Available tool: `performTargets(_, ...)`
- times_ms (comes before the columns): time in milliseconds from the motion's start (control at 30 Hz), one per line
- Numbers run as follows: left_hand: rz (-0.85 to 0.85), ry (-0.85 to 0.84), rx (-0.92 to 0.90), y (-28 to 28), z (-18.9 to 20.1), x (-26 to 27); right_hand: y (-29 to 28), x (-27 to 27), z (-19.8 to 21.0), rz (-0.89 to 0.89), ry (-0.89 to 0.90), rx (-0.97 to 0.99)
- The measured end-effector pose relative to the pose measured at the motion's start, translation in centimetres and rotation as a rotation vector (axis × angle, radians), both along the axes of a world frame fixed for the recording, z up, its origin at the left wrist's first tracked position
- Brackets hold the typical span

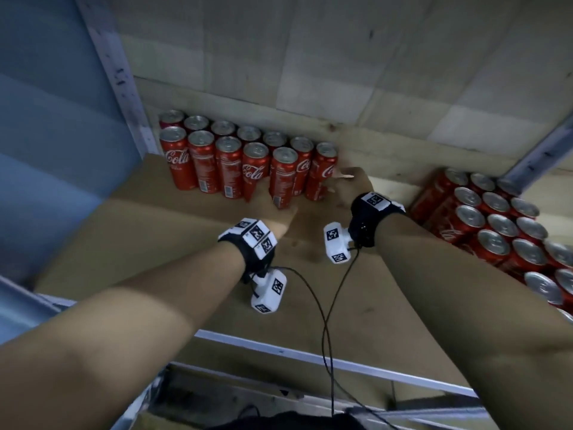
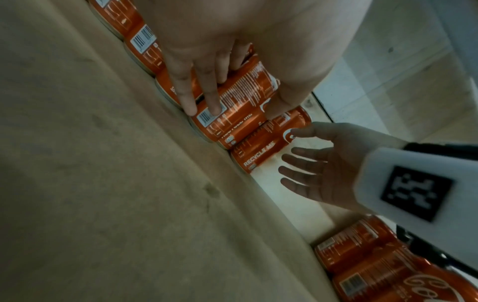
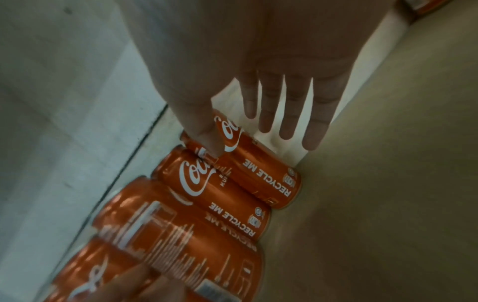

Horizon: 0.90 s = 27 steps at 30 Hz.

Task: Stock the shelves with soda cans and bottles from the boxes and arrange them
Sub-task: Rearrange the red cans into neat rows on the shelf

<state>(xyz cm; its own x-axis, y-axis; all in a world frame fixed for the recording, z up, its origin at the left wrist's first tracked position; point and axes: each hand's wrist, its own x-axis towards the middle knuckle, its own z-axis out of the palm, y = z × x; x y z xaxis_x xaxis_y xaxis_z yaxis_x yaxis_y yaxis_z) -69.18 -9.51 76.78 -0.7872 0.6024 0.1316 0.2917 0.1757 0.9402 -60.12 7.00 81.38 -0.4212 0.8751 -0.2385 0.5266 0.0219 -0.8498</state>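
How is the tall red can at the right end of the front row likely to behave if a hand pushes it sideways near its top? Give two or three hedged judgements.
The end can is tall and narrow, so it probably tips rather than slides. Nothing stands on its right side, so it could fall that way. Its smooth round body would likely roll along the shelf.

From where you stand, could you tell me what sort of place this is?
Probably a shop stockroom or storage shelving: rows of red cola cans on a board shelf with a metal frame, beside a bulk pack of cans.
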Motion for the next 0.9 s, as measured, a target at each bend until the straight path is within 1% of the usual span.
performTargets(33, 0.014, 0.012, 0.005, 0.3, -0.1, 0.1, -0.1, -0.6, 0.4, -0.002, 0.01, 0.008)
performTargets(133, 0.088, 0.015, -0.097, 1.4, -0.1, -0.2, -0.3, -1.7, 1.3, 0.09, -0.03, 0.131)
performTargets(267, 0.14, 0.018, -0.067, 2.0, -0.3, -0.6, -0.5, -2.5, 1.2, 0.038, 0.013, 0.116)
performTargets(367, 0.134, 0.05, -0.109, 2.1, -0.5, -0.8, 0.0, -2.8, 0.7, 0.013, -0.007, 0.145)
performTargets(500, 0.127, 0.146, -0.21, 2.4, -0.4, -1.1, 0.4, -2.4, 0.2, -0.051, 0.016, 0.125)
performTargets(567, 0.086, 0.184, -0.268, 2.3, -0.3, -1.4, 0.3, -2.0, -0.1, -0.049, 0.038, 0.122)
performTargets(600, 0.063, 0.196, -0.27, 2.2, -0.3, -1.4, 0.1, -1.7, -0.1, -0.046, 0.055, 0.13)
performTargets(700, 0.009, 0.168, -0.164, 1.8, -0.5, -1.4, -0.5, -0.1, -1.1, -0.045, 0.172, 0.099)
performTargets(800, -0.036, 0.067, -0.049, 1.3, -0.9, -1.6, -1.4, 2.9, -2.2, -0.058, 0.308, 0.036)
performTargets(900, -0.065, -0.01, 0.038, 1.0, -1.2, -1.9, -4.0, 6.7, -1.5, -0.072, 0.377, 0.116)
